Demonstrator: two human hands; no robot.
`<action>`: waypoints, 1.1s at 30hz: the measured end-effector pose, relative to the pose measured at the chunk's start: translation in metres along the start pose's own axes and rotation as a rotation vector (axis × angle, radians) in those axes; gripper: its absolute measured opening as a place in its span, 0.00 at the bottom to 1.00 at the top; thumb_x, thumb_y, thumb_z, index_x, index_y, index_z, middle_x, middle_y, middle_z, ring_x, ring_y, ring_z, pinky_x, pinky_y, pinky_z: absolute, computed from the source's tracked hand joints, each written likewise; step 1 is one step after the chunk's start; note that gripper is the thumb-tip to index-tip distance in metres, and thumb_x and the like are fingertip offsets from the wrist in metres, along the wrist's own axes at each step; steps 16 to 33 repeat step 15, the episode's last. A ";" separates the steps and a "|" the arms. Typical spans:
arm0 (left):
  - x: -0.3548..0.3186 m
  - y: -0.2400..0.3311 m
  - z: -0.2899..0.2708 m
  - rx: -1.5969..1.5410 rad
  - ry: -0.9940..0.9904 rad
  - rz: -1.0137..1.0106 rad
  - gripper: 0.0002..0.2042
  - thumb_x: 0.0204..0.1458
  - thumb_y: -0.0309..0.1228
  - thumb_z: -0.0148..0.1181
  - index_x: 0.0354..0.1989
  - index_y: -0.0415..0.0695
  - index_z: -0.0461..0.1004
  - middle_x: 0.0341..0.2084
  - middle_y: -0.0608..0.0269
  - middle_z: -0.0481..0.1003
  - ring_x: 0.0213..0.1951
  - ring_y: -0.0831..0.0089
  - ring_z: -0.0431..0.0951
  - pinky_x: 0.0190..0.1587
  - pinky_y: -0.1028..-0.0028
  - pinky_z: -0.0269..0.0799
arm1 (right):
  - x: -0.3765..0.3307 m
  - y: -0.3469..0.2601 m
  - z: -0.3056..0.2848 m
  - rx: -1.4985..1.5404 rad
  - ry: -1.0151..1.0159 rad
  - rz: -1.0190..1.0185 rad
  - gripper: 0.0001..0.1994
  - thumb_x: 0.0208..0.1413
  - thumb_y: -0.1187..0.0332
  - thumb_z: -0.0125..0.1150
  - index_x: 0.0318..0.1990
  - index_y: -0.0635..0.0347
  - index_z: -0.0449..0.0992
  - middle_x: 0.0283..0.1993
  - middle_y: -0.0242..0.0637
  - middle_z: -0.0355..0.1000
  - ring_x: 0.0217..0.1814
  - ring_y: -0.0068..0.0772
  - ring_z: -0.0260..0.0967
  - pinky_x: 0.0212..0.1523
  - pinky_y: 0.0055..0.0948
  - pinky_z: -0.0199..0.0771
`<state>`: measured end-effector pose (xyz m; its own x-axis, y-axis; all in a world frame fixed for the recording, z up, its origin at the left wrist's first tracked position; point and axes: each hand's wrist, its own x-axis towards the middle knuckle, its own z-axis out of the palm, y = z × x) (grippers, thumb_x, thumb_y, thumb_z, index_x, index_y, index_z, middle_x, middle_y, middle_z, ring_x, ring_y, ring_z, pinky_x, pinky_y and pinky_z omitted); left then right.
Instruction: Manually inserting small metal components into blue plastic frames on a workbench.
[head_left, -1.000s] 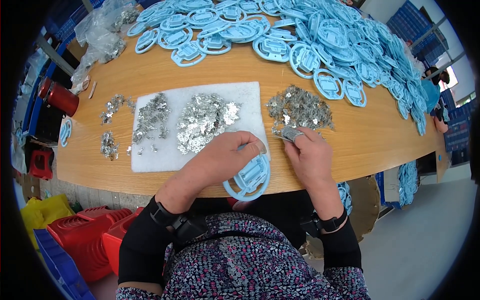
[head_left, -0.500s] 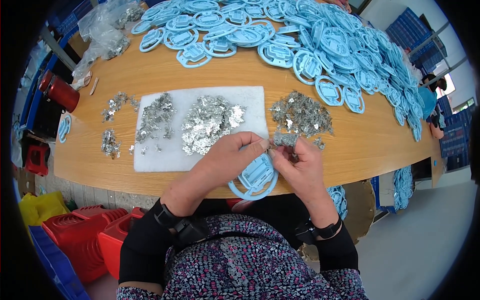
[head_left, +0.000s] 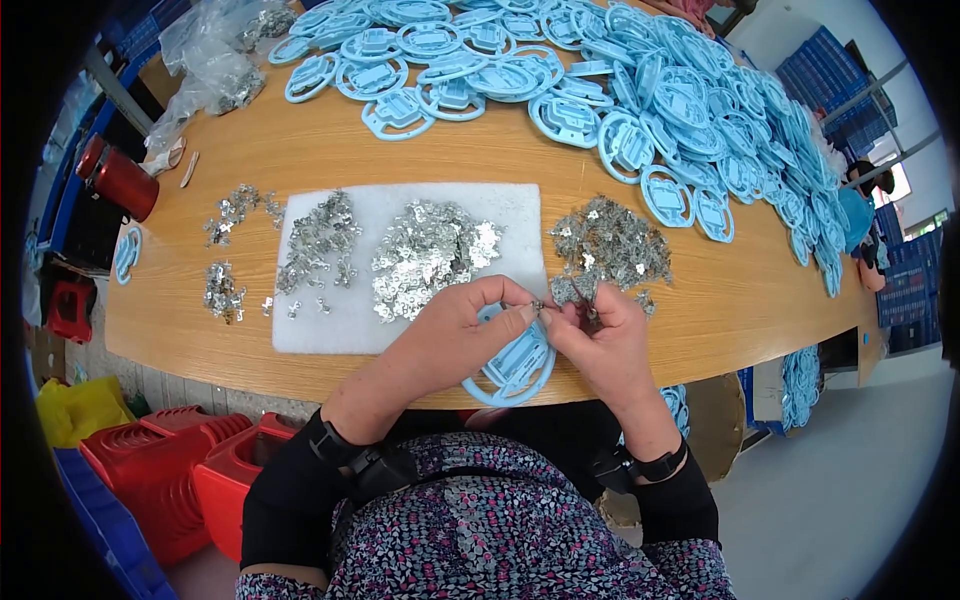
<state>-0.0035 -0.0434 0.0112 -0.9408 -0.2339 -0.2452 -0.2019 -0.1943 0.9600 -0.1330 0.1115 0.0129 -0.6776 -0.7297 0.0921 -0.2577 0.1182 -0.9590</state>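
My left hand (head_left: 470, 325) pinches a small metal piece (head_left: 538, 304) between thumb and fingertips. My right hand (head_left: 608, 340) meets it there, thumb and finger closed on the same spot; a grey-wrapped thing (head_left: 566, 291) and a dark slim tool-like thing (head_left: 592, 317) show at its fingers, their kind unclear. Beneath both hands a light blue plastic wheel-shaped part (head_left: 520, 362) lies at the table's near edge, its upper side partly covered by my fingers. Small shiny metal pieces (head_left: 425, 260) are heaped on a white foam sheet (head_left: 460, 195) just beyond.
Another heap of metal pieces (head_left: 610, 240) lies right of the sheet, with smaller groups (head_left: 223, 290) at its left. Many blue wheel-shaped parts (head_left: 690, 105) are piled across the table's far and right side. A red canister (head_left: 118, 180) and red stools (head_left: 165, 470) stand left.
My hands stay together over the blue part and have shifted slightly downward in view. The right fingers have turned, bringing the dark slim thing into sight. The whole view has tilted a little.
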 end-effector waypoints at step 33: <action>-0.001 0.019 -0.002 0.230 0.029 0.006 0.11 0.63 0.36 0.59 0.45 0.43 0.78 0.33 0.67 0.80 0.37 0.84 0.78 0.41 0.78 0.74 | 0.020 -0.024 -0.032 -0.205 -0.284 0.141 0.15 0.52 0.65 0.69 0.25 0.64 0.68 0.20 0.27 0.66 0.23 0.23 0.56 0.26 0.29 0.61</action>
